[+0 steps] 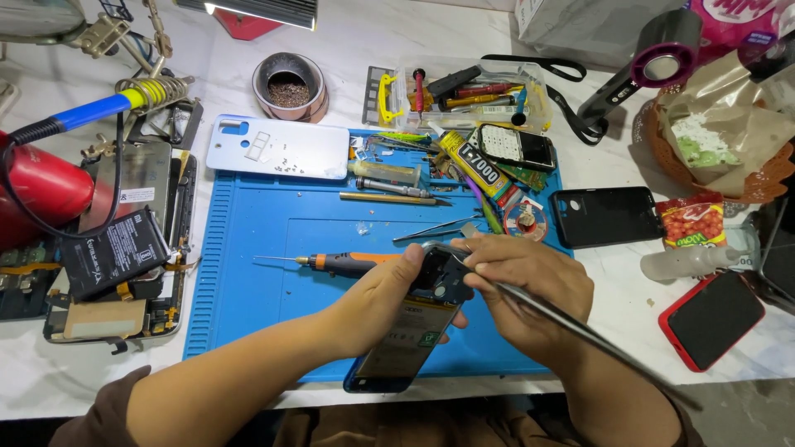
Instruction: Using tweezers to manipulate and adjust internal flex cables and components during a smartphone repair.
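My left hand [377, 298] grips an opened smartphone [406, 339] by its upper part and holds it tilted over the blue work mat [248, 248]. My right hand [530, 285] holds long metal tweezers [580, 327], whose tips touch the black camera area at the phone's top. The tweezers' long end runs down to the right past my wrist. An orange and black electric screwdriver [335, 263] lies on the mat just behind my left hand.
A pale blue phone back cover [277, 147] with tiny screws lies at the mat's far left. A glue tube [480, 165], hand tools, a parts box [464, 91], a black case [604, 215], a red phone [712, 319], a dismantled phone with battery [116, 248] and a soldering iron [74, 116] surround the mat.
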